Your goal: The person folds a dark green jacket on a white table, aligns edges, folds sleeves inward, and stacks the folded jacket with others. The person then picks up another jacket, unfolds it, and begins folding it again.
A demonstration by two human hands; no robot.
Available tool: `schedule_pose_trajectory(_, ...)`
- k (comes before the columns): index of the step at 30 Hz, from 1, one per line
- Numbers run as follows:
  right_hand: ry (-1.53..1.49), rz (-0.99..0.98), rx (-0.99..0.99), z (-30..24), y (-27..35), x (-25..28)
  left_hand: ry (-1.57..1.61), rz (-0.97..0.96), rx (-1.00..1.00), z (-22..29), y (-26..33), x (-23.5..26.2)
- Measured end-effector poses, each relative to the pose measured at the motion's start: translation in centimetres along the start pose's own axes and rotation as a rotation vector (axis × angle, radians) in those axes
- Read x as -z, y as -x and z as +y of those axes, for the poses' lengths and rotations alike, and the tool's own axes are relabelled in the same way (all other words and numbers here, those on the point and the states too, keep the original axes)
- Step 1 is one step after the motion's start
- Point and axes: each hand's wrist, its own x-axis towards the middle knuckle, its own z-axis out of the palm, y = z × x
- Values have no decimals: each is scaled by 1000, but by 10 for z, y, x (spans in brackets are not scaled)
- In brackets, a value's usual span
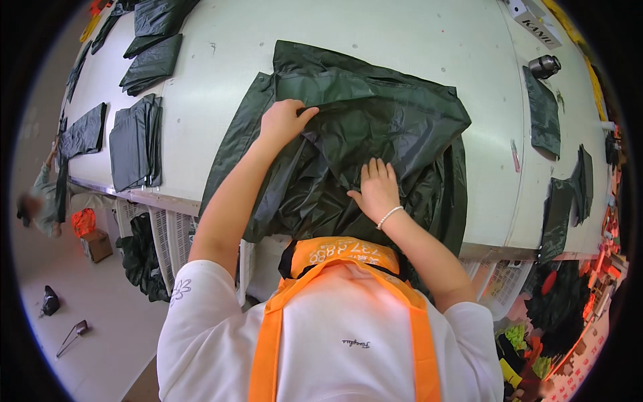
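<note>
A dark green, shiny waterproof garment (408, 127) lies partly folded and wrinkled on the white table in front of me, its near part hanging over the table edge against me. My left hand (284, 124) is closed on the edge of its upper layer, at the left of the fold; some of the fingertips are hidden. My right hand (379, 191) rests on the middle of the garment with fingers stretched out and holds nothing. A pale beaded bracelet (388, 217) circles that wrist.
Folded dark green pieces (136, 144) lie at the left on the white table (214, 74), and more (544, 110) at the right. A dark flask (544, 66) and a white box (532, 22) sit at the far right. White plastic crates (506, 288) stand below. Another person (47, 201) is at the left.
</note>
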Motion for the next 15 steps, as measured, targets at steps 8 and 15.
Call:
schedule_pose_trajectory(8, -521, 279, 164, -12, 33, 56, 401, 437, -50, -38, -16, 45)
schedule_pose_trajectory(15, -501, 143, -52, -25, 12, 38, -271, 483, -288, 19, 28, -8)
